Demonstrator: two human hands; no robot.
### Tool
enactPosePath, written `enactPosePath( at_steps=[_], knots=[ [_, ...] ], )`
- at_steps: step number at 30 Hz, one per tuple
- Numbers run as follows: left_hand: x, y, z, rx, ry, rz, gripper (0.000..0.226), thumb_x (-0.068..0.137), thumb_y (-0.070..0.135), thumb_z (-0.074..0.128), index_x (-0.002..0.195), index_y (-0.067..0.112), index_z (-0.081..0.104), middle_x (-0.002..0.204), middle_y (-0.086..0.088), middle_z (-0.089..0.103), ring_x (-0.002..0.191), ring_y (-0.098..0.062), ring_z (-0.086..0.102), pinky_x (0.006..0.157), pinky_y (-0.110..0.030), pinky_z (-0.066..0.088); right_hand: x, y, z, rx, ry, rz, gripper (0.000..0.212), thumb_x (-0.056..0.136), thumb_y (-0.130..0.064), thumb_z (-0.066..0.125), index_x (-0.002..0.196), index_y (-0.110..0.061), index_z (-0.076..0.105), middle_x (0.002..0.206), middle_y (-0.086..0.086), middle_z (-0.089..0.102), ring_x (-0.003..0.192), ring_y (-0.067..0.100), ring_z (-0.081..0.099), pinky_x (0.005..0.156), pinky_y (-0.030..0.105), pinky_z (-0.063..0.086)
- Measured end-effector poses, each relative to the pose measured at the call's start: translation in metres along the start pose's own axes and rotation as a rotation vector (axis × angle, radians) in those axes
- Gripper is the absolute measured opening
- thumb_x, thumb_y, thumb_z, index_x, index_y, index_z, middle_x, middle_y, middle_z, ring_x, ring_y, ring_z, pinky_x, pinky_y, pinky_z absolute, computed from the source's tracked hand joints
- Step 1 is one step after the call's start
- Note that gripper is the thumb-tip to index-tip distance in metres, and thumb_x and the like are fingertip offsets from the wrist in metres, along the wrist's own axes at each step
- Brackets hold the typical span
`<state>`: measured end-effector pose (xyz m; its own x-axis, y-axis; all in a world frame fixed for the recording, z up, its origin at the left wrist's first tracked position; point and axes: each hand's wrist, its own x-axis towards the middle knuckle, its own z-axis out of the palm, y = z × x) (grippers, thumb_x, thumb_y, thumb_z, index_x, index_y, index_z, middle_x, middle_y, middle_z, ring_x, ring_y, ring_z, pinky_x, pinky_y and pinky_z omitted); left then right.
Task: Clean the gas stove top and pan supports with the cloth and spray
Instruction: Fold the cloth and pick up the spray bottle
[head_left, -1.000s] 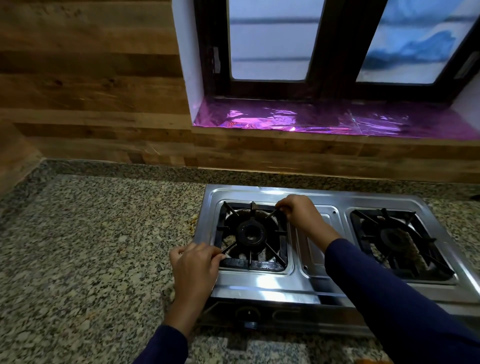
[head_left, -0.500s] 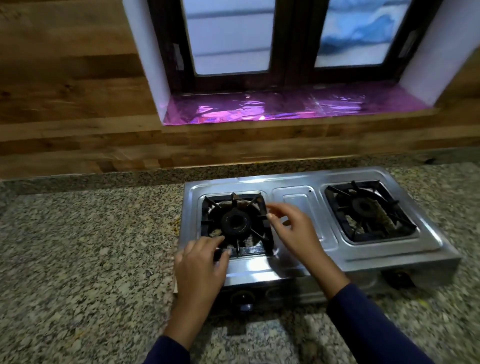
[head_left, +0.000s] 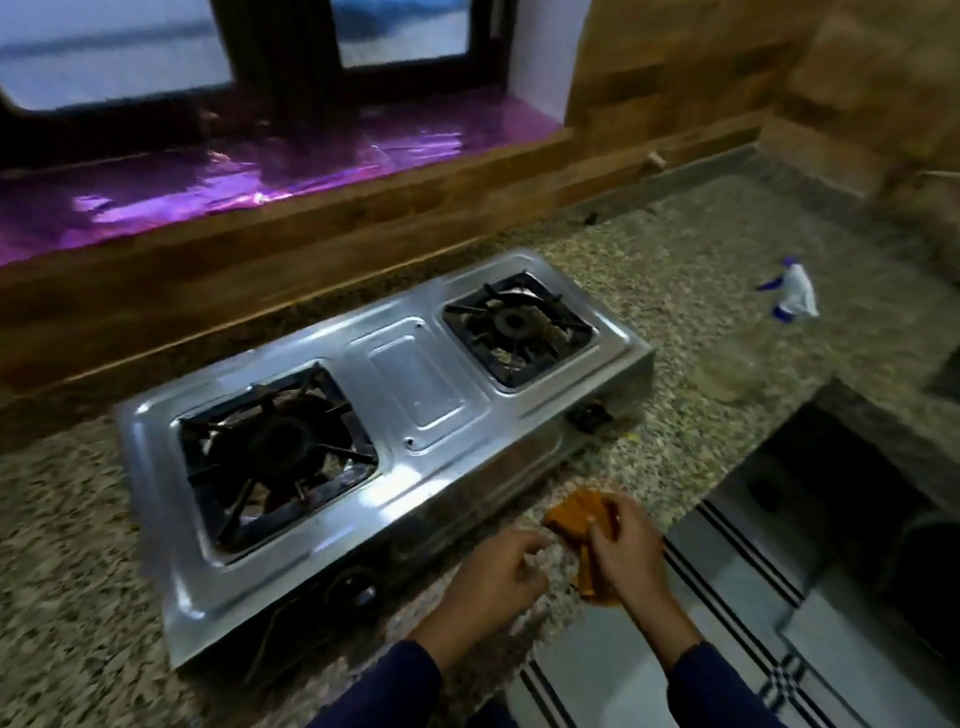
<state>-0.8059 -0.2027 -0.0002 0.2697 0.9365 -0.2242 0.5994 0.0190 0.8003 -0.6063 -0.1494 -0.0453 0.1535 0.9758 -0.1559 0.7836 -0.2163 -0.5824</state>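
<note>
A steel two-burner gas stove (head_left: 415, 384) sits at an angle on the speckled granite counter (head_left: 649, 291). Black pan supports rest over the left burner (head_left: 275, 447) and the right burner (head_left: 517, 327); both wells look grimy. My right hand (head_left: 628, 551) grips a folded orange cloth (head_left: 576, 517) on the counter just in front of the stove's right end. My left hand (head_left: 493, 577) hovers beside it with loosely curled fingers, holding nothing. A white spray bottle (head_left: 792, 293) with blue trigger lies far right on the counter.
A wooden backsplash and a window sill lined with purple foil (head_left: 234, 187) run behind the stove. The counter edge drops to a striped tile floor (head_left: 727, 582) at lower right. A dark recess (head_left: 841, 467) opens at right under the counter's side wing.
Both hands have left the left pan support and come down to the counter in front of the stove. My right hand has taken hold of the orange cloth. The view has swung right.
</note>
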Motion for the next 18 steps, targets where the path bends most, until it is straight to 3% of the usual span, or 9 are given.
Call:
enactPosePath(
  at_steps=[3, 5, 7, 10, 12, 14, 16, 18],
  knots=[
    [0.010, -0.009, 0.018, -0.122, -0.078, -0.130, 0.039, 0.090, 0.022, 0.063, 0.129, 0.019, 0.059, 0.119, 0.005, 0.059, 0.111, -0.012, 0.059, 0.095, -0.024, 0.047, 0.006, 0.007, 0.004, -0.006, -0.077, 0.103, 0.048, 0.090, -0.037, 0.063, 0.129, -0.010, 0.054, 0.122, 0.010, 0.059, 0.109, 0.028, 0.057, 0.086, 0.035, 0.048],
    [0.017, -0.012, 0.027, -0.231, -0.092, -0.248, 0.037, 0.091, 0.020, 0.063, 0.128, 0.017, 0.057, 0.115, 0.002, 0.059, 0.106, -0.014, 0.059, 0.090, -0.024, 0.048, 0.009, 0.000, -0.001, 0.060, -0.158, 0.247, 0.052, 0.084, -0.039, 0.070, 0.125, -0.012, 0.053, 0.116, 0.008, 0.059, 0.106, 0.028, 0.059, 0.079, 0.033, 0.047],
    [0.020, -0.008, 0.032, -0.427, -0.073, -0.361, 0.024, 0.093, 0.017, 0.062, 0.117, 0.016, 0.059, 0.108, -0.003, 0.064, 0.091, -0.012, 0.062, 0.072, -0.016, 0.049, 0.007, -0.008, -0.008, 0.170, -0.226, 0.382, 0.036, 0.076, -0.033, 0.076, 0.100, -0.014, 0.058, 0.094, 0.005, 0.063, 0.086, 0.023, 0.063, 0.065, 0.029, 0.046],
    [0.022, 0.003, 0.030, -0.703, -0.058, -0.417, 0.004, 0.097, 0.019, 0.060, 0.099, 0.018, 0.063, 0.098, -0.004, 0.071, 0.077, -0.006, 0.068, 0.062, -0.015, 0.050, -0.009, -0.018, -0.018, 0.330, -0.189, 0.292, 0.020, 0.073, -0.022, 0.072, 0.068, -0.012, 0.056, 0.065, 0.005, 0.056, 0.062, 0.019, 0.056, 0.055, 0.034, 0.044],
    [0.022, 0.011, 0.025, -0.770, -0.058, -0.384, 0.005, 0.097, 0.021, 0.060, 0.098, 0.018, 0.063, 0.095, -0.001, 0.072, 0.073, 0.000, 0.069, 0.060, -0.013, 0.050, -0.024, -0.024, -0.025, 0.435, -0.116, 0.185, 0.016, 0.075, -0.018, 0.070, 0.070, -0.007, 0.058, 0.067, 0.008, 0.057, 0.065, 0.019, 0.057, 0.059, 0.037, 0.046],
    [0.024, 0.018, 0.021, -0.785, -0.046, -0.332, 0.019, 0.092, 0.024, 0.066, 0.109, 0.016, 0.063, 0.106, -0.002, 0.071, 0.082, 0.001, 0.068, 0.064, -0.010, 0.050, -0.037, -0.029, -0.035, 0.596, -0.116, 0.180, 0.003, 0.084, -0.008, 0.065, 0.085, -0.005, 0.064, 0.074, 0.004, 0.062, 0.072, 0.017, 0.060, 0.062, 0.032, 0.049],
    [0.029, 0.022, 0.017, -0.810, -0.068, -0.288, 0.041, 0.084, 0.030, 0.075, 0.121, 0.018, 0.061, 0.116, -0.002, 0.069, 0.098, -0.007, 0.068, 0.075, -0.015, 0.053, -0.041, -0.030, -0.046, 0.786, -0.188, 0.178, 0.010, 0.088, -0.001, 0.059, 0.094, -0.007, 0.065, 0.074, -0.002, 0.066, 0.071, 0.011, 0.063, 0.058, 0.022, 0.049],
    [0.039, 0.032, 0.014, -0.801, -0.100, -0.249, 0.048, 0.078, 0.030, 0.081, 0.122, 0.021, 0.061, 0.115, 0.000, 0.071, 0.102, -0.012, 0.068, 0.084, -0.024, 0.056, -0.034, -0.025, -0.057, 0.961, -0.251, 0.159, 0.015, 0.085, -0.003, 0.058, 0.098, -0.007, 0.065, 0.075, -0.001, 0.068, 0.069, 0.010, 0.064, 0.055, 0.021, 0.048]
  ],
)
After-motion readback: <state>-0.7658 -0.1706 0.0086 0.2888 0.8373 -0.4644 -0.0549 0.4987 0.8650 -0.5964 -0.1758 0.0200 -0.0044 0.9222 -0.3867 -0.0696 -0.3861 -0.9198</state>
